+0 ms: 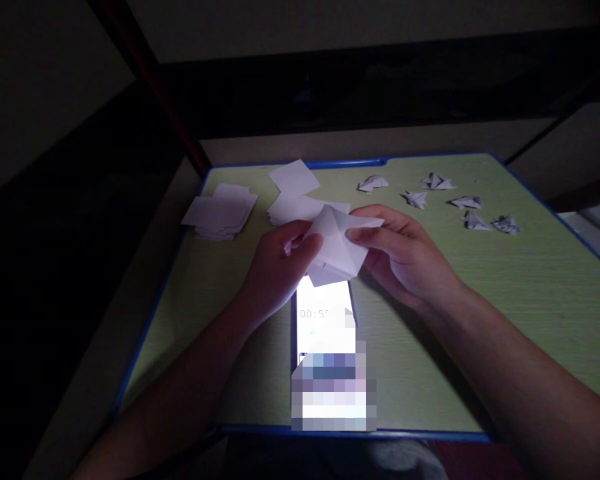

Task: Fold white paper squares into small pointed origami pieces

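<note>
Between my two hands is a creased sheet of white paper (337, 250), held up above the table with fold lines running across it. My left hand (285, 263) pinches its left side, thumb on the near face. On the right side, my right hand (405, 250) grips it the same way, its thumb near a pointed corner. The fingers behind the paper are partly hidden. Under the paper lies a phone (325, 307) with a bright screen showing timer digits; its lower part is pixelated.
Loose white sheets (220, 212) are piled at the left, and another paper stack (293, 183) lies behind my hands. Several small folded paper figures (415, 199) stand at the back right. The green table (505, 320) has a blue rim, and the room is dark.
</note>
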Demonstrator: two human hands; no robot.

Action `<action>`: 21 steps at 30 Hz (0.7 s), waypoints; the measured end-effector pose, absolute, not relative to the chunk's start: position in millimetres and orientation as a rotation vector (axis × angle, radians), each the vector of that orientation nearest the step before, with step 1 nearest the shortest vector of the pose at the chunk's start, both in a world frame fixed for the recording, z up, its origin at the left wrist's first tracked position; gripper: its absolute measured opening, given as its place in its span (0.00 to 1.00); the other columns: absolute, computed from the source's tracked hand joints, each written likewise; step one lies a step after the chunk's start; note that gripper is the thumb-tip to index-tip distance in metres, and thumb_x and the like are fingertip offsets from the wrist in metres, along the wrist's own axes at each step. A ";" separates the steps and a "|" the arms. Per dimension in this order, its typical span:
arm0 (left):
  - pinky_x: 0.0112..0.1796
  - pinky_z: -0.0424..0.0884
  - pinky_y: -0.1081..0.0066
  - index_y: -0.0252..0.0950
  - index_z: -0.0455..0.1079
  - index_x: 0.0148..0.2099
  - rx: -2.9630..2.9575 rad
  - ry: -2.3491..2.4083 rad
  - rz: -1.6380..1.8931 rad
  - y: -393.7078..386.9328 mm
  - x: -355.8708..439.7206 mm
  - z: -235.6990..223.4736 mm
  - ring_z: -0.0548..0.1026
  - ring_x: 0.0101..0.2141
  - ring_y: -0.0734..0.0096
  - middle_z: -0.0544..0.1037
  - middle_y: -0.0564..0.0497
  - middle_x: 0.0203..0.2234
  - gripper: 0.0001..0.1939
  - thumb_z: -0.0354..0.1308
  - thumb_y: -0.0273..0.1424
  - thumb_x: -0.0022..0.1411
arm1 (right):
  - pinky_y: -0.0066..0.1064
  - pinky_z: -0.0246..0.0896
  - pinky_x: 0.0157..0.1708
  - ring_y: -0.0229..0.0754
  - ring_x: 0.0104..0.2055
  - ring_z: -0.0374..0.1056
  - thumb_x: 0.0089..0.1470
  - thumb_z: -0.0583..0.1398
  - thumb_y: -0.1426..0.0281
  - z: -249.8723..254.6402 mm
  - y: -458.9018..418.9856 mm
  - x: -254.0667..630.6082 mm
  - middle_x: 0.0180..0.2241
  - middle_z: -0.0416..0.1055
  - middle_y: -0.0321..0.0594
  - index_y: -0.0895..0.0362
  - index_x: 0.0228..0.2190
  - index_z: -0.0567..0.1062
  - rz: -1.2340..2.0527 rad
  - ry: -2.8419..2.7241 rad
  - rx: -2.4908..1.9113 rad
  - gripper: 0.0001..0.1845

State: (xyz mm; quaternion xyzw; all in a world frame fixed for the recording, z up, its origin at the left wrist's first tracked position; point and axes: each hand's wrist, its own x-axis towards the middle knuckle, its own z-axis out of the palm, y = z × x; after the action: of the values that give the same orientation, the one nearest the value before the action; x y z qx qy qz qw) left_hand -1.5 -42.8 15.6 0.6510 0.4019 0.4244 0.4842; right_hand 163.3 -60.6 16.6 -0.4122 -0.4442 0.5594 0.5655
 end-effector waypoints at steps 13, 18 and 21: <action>0.26 0.69 0.75 0.35 0.74 0.31 1.505 0.885 0.989 -41.8 -4.3 18.2 0.75 0.27 0.73 0.79 0.52 0.27 0.08 0.62 0.35 0.53 | 0.33 0.59 0.27 0.39 0.28 0.65 0.42 0.64 0.72 20.3 -65.1 160.7 0.27 0.71 0.34 0.53 0.25 0.75 1.256 -1.157 -0.919 0.04; 0.27 0.70 0.75 0.35 0.73 0.30 1.484 0.887 0.993 -43.9 -2.4 20.8 0.76 0.29 0.72 0.79 0.51 0.27 0.05 0.62 0.30 0.50 | 0.32 0.57 0.25 0.39 0.27 0.64 0.46 0.63 0.68 24.0 -64.7 160.0 0.28 0.70 0.34 0.50 0.30 0.75 1.263 -1.152 -0.928 0.06; 0.26 0.70 0.75 0.35 0.70 0.29 1.477 0.922 1.045 -42.6 -1.6 20.7 0.76 0.28 0.72 0.78 0.52 0.25 0.04 0.62 0.30 0.49 | 0.32 0.58 0.25 0.38 0.26 0.63 0.50 0.62 0.64 22.5 -63.9 159.3 0.27 0.68 0.35 0.52 0.29 0.75 1.301 -1.101 -0.905 0.05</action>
State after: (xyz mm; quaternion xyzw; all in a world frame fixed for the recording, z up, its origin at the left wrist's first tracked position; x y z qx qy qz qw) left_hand -1.6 -42.6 20.7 0.6181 0.3859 0.4373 0.5270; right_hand 159.3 -63.9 22.5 -0.3857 -0.4688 0.5541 0.5696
